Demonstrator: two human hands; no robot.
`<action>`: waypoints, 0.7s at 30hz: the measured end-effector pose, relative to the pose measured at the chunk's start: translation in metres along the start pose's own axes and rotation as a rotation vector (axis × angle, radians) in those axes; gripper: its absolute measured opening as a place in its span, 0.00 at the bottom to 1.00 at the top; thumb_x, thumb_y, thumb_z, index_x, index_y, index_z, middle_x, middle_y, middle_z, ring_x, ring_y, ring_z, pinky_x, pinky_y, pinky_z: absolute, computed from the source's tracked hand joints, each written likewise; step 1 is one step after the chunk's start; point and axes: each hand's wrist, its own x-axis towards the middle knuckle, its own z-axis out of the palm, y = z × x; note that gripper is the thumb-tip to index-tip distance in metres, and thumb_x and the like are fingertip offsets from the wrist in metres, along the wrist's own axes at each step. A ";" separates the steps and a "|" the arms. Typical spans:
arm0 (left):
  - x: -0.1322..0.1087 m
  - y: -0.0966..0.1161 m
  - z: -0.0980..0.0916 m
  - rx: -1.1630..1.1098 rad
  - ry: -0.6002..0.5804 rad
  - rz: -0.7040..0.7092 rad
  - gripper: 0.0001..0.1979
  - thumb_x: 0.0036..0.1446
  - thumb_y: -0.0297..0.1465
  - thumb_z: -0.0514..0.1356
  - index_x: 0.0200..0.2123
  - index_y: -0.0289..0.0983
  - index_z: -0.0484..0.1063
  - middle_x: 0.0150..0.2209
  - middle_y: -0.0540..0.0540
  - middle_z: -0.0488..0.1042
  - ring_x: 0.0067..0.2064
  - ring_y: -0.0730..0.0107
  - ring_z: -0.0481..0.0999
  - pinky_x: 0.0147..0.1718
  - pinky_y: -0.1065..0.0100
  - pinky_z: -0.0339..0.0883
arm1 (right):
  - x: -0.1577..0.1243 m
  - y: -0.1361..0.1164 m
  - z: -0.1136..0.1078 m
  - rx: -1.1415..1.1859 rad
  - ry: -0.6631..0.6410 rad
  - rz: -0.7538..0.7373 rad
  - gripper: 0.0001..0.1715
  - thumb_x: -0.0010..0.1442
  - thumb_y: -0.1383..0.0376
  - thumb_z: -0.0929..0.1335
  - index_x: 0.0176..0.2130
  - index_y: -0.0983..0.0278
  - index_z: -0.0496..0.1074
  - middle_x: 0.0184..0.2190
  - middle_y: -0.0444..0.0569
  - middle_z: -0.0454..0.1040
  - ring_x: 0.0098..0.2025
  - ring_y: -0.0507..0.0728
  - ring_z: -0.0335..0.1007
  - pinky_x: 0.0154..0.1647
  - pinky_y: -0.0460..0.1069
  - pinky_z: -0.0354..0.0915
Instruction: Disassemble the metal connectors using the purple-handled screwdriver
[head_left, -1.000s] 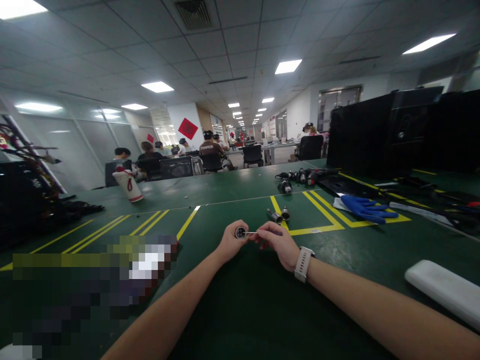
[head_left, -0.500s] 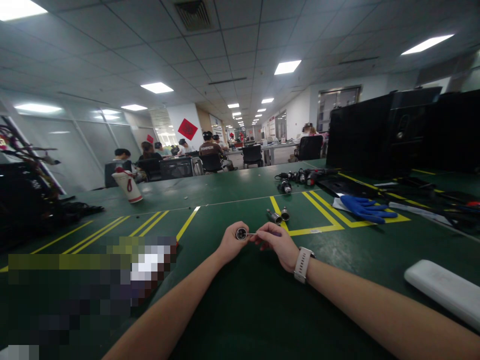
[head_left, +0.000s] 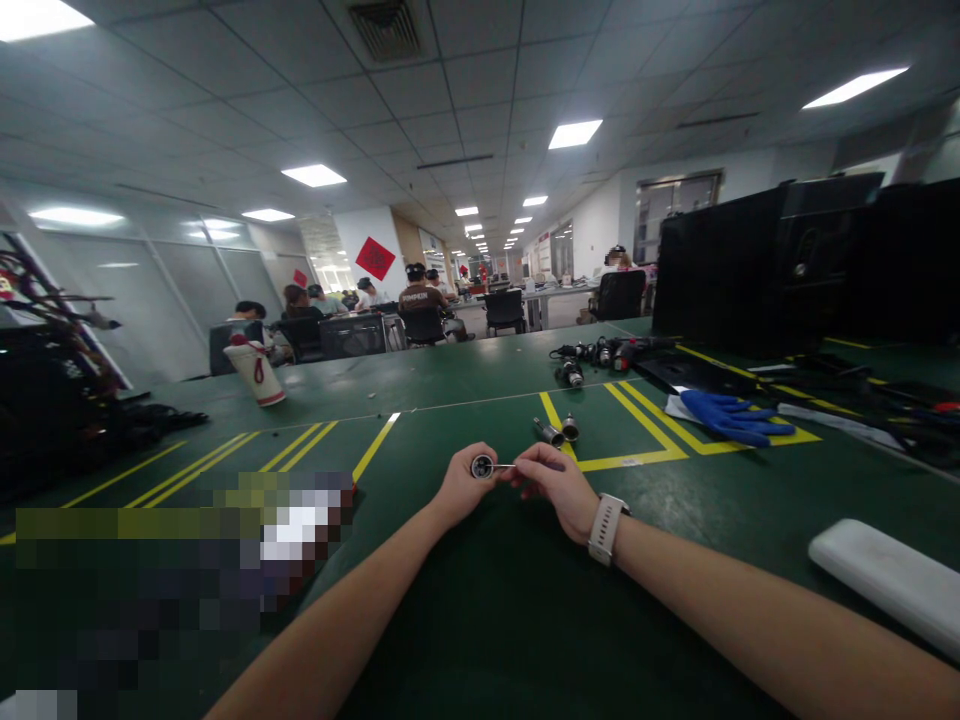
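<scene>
My left hand (head_left: 465,485) is closed around a round metal connector (head_left: 481,467), whose dark open end with small inner parts faces me. Between the fingers of my right hand (head_left: 551,485) is a slim screwdriver (head_left: 504,466). Its thin metal shaft points left and meets the connector's open end; most of the handle is hidden by the fingers. Just beyond my hands lie two metal connector shells, one tilted (head_left: 550,434) and one (head_left: 571,428) beside it at the yellow tape.
Farther back on the green table (head_left: 450,390) are connectors with cables (head_left: 574,374). A blue glove (head_left: 731,417) lies to the right, near black cases (head_left: 750,270). A white oblong object (head_left: 885,575) is at near right, a paper cup (head_left: 256,372) at far left. People sit beyond.
Both hands stay in nearly the same place, with the screwdriver still at the connector. In the background, a seated person's head at left has shifted slightly.
</scene>
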 end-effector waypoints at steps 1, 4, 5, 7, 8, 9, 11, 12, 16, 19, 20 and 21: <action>0.000 0.001 0.000 0.004 0.002 -0.001 0.08 0.43 0.28 0.63 0.24 0.34 0.65 0.23 0.53 0.65 0.25 0.76 0.64 0.22 0.75 0.57 | 0.000 0.000 0.000 -0.004 0.002 -0.002 0.11 0.48 0.58 0.71 0.28 0.63 0.69 0.27 0.45 0.75 0.32 0.55 0.69 0.32 0.50 0.63; 0.000 0.003 0.000 0.012 0.004 -0.001 0.08 0.43 0.28 0.64 0.23 0.34 0.65 0.23 0.53 0.65 0.25 0.76 0.64 0.22 0.74 0.58 | -0.001 -0.002 0.000 -0.018 0.002 -0.001 0.11 0.48 0.59 0.71 0.28 0.63 0.69 0.27 0.45 0.75 0.32 0.55 0.69 0.31 0.50 0.63; 0.000 0.003 -0.001 0.012 0.003 0.001 0.08 0.42 0.28 0.64 0.23 0.34 0.65 0.23 0.53 0.65 0.25 0.76 0.64 0.23 0.74 0.58 | -0.001 -0.002 0.000 -0.021 -0.001 0.004 0.10 0.48 0.59 0.71 0.28 0.63 0.70 0.27 0.45 0.75 0.32 0.55 0.69 0.32 0.50 0.63; 0.000 0.003 -0.001 0.008 -0.005 0.004 0.09 0.42 0.28 0.64 0.23 0.34 0.65 0.23 0.53 0.65 0.25 0.76 0.64 0.23 0.74 0.57 | -0.001 -0.002 0.000 -0.024 -0.009 0.016 0.10 0.49 0.60 0.71 0.28 0.63 0.70 0.27 0.45 0.75 0.32 0.55 0.69 0.32 0.51 0.63; 0.000 0.003 -0.001 0.003 -0.009 0.006 0.09 0.42 0.28 0.64 0.23 0.34 0.65 0.23 0.54 0.65 0.25 0.76 0.63 0.22 0.74 0.57 | -0.001 -0.002 -0.001 -0.023 -0.013 0.021 0.09 0.49 0.60 0.71 0.28 0.63 0.70 0.27 0.45 0.75 0.32 0.56 0.69 0.32 0.51 0.63; 0.000 0.003 -0.001 -0.003 -0.013 0.007 0.09 0.42 0.29 0.64 0.23 0.34 0.65 0.23 0.54 0.64 0.25 0.76 0.63 0.22 0.74 0.57 | -0.001 -0.003 -0.001 -0.022 -0.015 0.025 0.09 0.49 0.60 0.71 0.28 0.63 0.70 0.27 0.45 0.75 0.33 0.56 0.70 0.32 0.51 0.63; 0.000 0.003 0.000 -0.017 -0.022 0.010 0.10 0.42 0.30 0.65 0.23 0.34 0.65 0.23 0.54 0.64 0.25 0.76 0.64 0.23 0.74 0.57 | -0.001 -0.003 -0.001 -0.019 -0.018 0.030 0.10 0.49 0.59 0.71 0.28 0.63 0.70 0.28 0.46 0.75 0.33 0.56 0.70 0.32 0.51 0.63; 0.000 0.004 0.000 -0.024 -0.027 0.011 0.11 0.42 0.31 0.65 0.23 0.34 0.65 0.23 0.54 0.64 0.25 0.76 0.63 0.23 0.75 0.57 | -0.001 -0.003 -0.001 -0.017 -0.019 0.032 0.10 0.48 0.59 0.71 0.28 0.63 0.70 0.28 0.46 0.75 0.33 0.56 0.70 0.32 0.51 0.63; 0.000 0.005 0.001 -0.032 -0.032 0.011 0.12 0.42 0.33 0.65 0.22 0.34 0.64 0.22 0.54 0.63 0.24 0.77 0.62 0.22 0.75 0.56 | -0.002 -0.006 0.000 -0.014 -0.016 0.038 0.11 0.47 0.59 0.71 0.27 0.63 0.70 0.27 0.46 0.74 0.33 0.56 0.69 0.32 0.51 0.63; 0.000 0.004 0.001 -0.023 -0.034 0.011 0.11 0.43 0.31 0.65 0.23 0.34 0.64 0.22 0.54 0.64 0.24 0.77 0.63 0.22 0.75 0.57 | -0.003 -0.006 0.002 -0.016 -0.002 0.026 0.10 0.48 0.59 0.71 0.27 0.63 0.70 0.27 0.45 0.74 0.32 0.55 0.69 0.32 0.50 0.63; 0.000 0.004 0.001 -0.018 -0.031 0.012 0.10 0.43 0.31 0.64 0.23 0.34 0.65 0.22 0.54 0.64 0.24 0.77 0.63 0.22 0.75 0.57 | -0.003 -0.006 0.002 -0.017 0.004 0.018 0.10 0.48 0.59 0.71 0.27 0.63 0.69 0.26 0.45 0.74 0.32 0.55 0.69 0.31 0.50 0.63; 0.000 0.003 0.001 -0.012 -0.024 0.014 0.10 0.43 0.31 0.64 0.23 0.34 0.65 0.22 0.54 0.64 0.24 0.77 0.63 0.22 0.75 0.57 | -0.003 -0.005 0.002 -0.018 0.009 0.010 0.11 0.48 0.59 0.71 0.27 0.63 0.69 0.26 0.45 0.74 0.31 0.55 0.69 0.31 0.50 0.63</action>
